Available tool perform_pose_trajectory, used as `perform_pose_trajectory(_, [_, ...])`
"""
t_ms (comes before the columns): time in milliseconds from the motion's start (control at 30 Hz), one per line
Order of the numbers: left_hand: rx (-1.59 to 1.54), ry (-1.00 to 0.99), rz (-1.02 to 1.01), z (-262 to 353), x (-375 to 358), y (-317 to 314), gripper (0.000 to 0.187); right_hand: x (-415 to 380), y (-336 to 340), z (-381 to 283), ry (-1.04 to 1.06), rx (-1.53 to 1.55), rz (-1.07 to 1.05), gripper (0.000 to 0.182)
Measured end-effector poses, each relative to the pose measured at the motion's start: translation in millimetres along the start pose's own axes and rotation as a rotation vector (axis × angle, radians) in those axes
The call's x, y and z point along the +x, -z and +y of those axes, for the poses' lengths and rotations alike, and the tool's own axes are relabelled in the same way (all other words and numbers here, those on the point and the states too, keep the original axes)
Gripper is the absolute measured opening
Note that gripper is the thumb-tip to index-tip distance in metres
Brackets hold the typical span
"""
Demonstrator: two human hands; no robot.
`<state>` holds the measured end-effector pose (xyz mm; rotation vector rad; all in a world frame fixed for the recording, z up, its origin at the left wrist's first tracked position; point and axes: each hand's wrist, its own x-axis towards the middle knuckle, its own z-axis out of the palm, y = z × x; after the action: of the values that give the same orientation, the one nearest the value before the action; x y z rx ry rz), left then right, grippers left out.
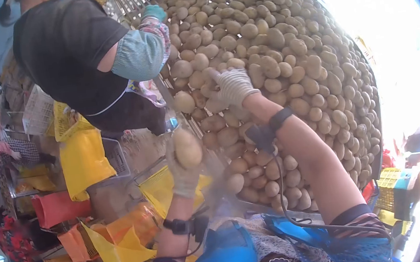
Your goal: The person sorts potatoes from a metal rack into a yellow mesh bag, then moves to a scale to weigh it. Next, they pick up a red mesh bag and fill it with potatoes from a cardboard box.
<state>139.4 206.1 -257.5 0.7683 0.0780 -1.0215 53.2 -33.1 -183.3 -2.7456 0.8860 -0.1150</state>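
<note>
Potatoes point(307, 65) lie heaped on a large slatted sorting surface point(130, 1). My left hand point(184, 169), in a pale glove, is closed around a large potato point(188, 148) over the near left edge of that surface, above the yellow-lined crates. Further up and to the right, my right hand point(233, 86), gloved in white, rests palm down on the heap. Its fingers reach over potatoes at the left part of the pile, and whether they grip one is hidden.
A co-worker point(75, 53) in a dark shirt stands at upper left, a green-gloved hand point(154, 12) at the potatoes. Crates with yellow point(84, 163), red point(62, 207) and orange point(135, 225) liners stand at left. Another person point(3, 155) is further back. A yellow crate point(388, 186) sits lower right.
</note>
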Motion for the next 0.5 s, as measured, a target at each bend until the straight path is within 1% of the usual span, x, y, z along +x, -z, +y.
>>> perform_pose_trajectory(33, [0.057, 0.031, -0.037, 15.8, -20.0, 8.5, 0.043, -2.0, -5.9, 1.4, 0.031, 0.044, 0.116, 0.044])
perform_pose_trajectory(67, [0.114, 0.065, -0.079, 31.5, -38.3, 17.3, 0.044, -9.0, -7.0, -1.6, 0.029, 0.034, 0.102, 0.044])
perform_pose_trajectory(133, [0.181, 0.191, 0.134, 54.7, -65.9, 44.3, 0.043, -35.0, -5.3, -16.3, 0.158, 0.164, 0.536, 0.044])
perform_pose_trajectory(167, [0.159, 0.198, 0.133, 52.9, -71.1, 48.4, 0.043, -49.4, -1.1, -29.3, 0.165, 0.147, 0.522, 0.044])
perform_pose_trajectory(233, [0.265, 0.195, 0.124, 51.3, -80.2, 57.4, 0.045, -81.3, 4.0, -66.2, -0.265, 0.989, 0.077, 0.044])
perform_pose_trajectory(300, [0.365, 0.146, 0.133, 53.2, -83.7, 65.8, 0.046, -104.8, -7.1, -108.6, -0.215, 1.003, 0.032, 0.041])
perform_pose_trajectory(333, [0.407, 0.086, 0.164, 60.0, -86.0, 70.5, 0.047, -115.9, -23.2, -123.0, -0.008, 0.827, 0.036, 0.042])
perform_pose_trajectory(367, [0.212, 0.057, 0.188, 55.1, -89.4, 61.8, 0.046, -117.8, -28.6, -146.2, -0.119, 0.782, -0.202, 0.05])
perform_pose_trajectory(400, [0.02, 0.013, 0.198, 49.9, -87.9, 51.1, 0.045, -113.1, -16.1, -167.7, -0.028, 0.476, -0.549, 0.059])
perform_pose_trajectory(433, [-0.182, 0.164, 0.23, 57.2, -85.8, 56.5, 0.039, -123.5, -26.5, -176.0, 0.215, 0.401, -0.455, 0.065])
perform_pose_trajectory(467, [-0.378, 0.33, 0.23, 64.0, -80.0, 68.5, 0.035, -130.3, -32.9, -174.0, 0.351, 0.384, -0.389, 0.068])
perform_pose_trajectory(500, [-0.114, 0.163, 0.134, 72.3, -60.3, 119.9, 0.031, -133.9, -28.8, -175.0, 0.332, 0.343, -0.445, 0.067])
